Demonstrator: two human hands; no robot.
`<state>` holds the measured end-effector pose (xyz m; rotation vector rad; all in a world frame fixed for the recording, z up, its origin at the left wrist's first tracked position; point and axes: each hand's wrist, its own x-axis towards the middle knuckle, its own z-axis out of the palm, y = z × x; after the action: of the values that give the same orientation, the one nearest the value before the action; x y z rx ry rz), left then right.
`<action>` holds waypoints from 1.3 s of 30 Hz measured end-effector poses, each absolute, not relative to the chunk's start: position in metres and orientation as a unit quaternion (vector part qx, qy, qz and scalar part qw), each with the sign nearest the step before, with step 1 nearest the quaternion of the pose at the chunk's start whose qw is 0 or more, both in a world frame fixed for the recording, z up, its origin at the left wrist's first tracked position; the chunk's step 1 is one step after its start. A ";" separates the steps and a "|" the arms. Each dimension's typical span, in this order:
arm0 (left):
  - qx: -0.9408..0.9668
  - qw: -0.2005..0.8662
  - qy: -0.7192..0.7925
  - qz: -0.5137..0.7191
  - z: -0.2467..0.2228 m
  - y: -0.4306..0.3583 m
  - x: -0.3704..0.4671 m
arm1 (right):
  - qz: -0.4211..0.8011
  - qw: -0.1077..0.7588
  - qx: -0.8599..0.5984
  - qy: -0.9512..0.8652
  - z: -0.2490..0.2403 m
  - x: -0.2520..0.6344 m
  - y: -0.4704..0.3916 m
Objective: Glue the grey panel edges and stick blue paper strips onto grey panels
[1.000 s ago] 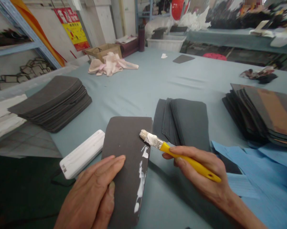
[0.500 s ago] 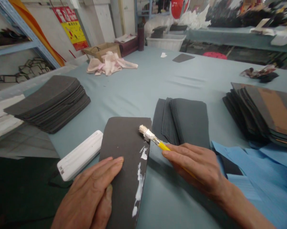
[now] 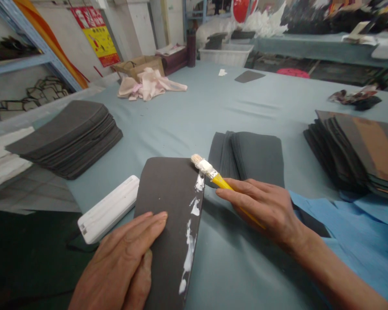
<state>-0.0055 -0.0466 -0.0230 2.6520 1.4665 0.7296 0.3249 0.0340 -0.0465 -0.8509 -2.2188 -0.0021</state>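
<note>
A long dark grey panel [image 3: 163, 189] lies in front of me, with patches of white paste [image 3: 189, 245] along its right edge. My left hand [image 3: 119, 258] rests flat on the panel's left side, fingers stretched out and holding nothing. Pinched in my right hand [image 3: 261, 206] is a yellow-handled brush [image 3: 222, 182], its bristles coated in white paste and over the panel's top right corner. Whether the bristle tip touches the panel is hard to tell. A white oblong case [image 3: 110, 209] lies left of the panel.
Dark panel stacks lie at the left [image 3: 74, 137], behind my right hand [image 3: 258, 155] and at the right [image 3: 358, 150]. Blue sheets [image 3: 361, 249] lie beneath my right forearm's side. Pink cloth [image 3: 148, 84], a cardboard box [image 3: 138, 66] and a white bin [image 3: 226, 56] are farther back.
My right hand has moved the brush up and slightly right to the panel's top corner. A new white patch shows near that corner. My left hand has stayed in place.
</note>
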 end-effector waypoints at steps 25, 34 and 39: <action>0.854 -0.004 0.455 0.251 -0.011 -0.047 0.012 | 0.402 0.631 -0.528 -0.403 0.000 0.273 0.035; 0.847 -0.023 0.461 0.264 -0.010 -0.047 0.017 | 0.385 0.592 -0.554 -0.442 0.011 0.267 0.006; 0.849 -0.016 0.453 0.272 -0.012 -0.046 0.018 | 0.378 0.552 -0.569 -0.478 0.021 0.262 -0.021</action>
<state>0.0177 -0.0462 -0.0118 2.6940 1.4372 0.8649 0.2619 -0.0207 0.0208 -1.3455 -1.1312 0.8941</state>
